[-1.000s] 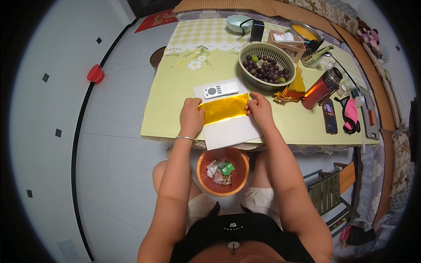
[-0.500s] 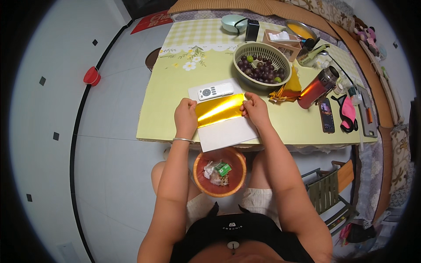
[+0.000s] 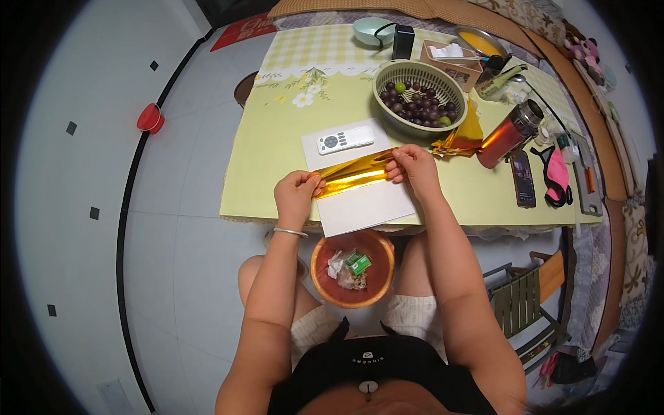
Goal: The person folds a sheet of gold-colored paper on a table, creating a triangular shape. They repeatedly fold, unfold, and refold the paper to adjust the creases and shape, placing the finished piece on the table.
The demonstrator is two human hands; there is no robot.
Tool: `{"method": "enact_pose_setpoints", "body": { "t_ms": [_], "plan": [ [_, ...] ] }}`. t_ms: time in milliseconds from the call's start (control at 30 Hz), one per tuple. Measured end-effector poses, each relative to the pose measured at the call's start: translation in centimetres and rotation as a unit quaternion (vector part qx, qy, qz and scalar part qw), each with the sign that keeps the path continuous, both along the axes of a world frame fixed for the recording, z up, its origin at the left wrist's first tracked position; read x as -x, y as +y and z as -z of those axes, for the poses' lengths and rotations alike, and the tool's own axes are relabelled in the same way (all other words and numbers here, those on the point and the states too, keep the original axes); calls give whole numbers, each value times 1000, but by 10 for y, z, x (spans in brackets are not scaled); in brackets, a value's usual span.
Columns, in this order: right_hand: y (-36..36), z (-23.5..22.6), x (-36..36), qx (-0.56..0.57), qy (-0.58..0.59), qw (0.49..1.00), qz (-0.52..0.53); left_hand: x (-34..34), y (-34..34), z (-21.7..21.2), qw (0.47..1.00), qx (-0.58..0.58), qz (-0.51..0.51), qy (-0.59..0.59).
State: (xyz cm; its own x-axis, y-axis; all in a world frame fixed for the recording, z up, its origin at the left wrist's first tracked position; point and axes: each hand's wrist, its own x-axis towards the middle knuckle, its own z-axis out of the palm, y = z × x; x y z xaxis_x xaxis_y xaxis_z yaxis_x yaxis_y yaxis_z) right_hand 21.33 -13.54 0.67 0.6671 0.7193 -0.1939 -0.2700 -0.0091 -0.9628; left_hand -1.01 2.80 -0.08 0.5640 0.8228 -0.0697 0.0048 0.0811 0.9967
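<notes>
The left hand [image 3: 293,199] and right hand [image 3: 418,173] pinch opposite ends of the foil [image 3: 346,184], which spans between them above the board [image 3: 366,209]. It looks light, thin, slick and easily creased, best held gently by its end edges.

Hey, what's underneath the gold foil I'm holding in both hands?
A white board extends beneath the gold foil, with a white remote on its far part. The strip directly below the foil is covered, so anything there can't be seen.
</notes>
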Motion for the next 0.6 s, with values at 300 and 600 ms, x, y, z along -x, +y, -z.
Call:
{"method": "enact_pose_setpoints", "body": {
  "t_ms": [300,600],
  "plan": [
    [-9,-6,1,118,-78,990,-20,9,4,6,999,-11,13,49],
    [-15,-5,3,165,-170,971,-22,15,2,9,942,-302,4,147]
  ]
}}
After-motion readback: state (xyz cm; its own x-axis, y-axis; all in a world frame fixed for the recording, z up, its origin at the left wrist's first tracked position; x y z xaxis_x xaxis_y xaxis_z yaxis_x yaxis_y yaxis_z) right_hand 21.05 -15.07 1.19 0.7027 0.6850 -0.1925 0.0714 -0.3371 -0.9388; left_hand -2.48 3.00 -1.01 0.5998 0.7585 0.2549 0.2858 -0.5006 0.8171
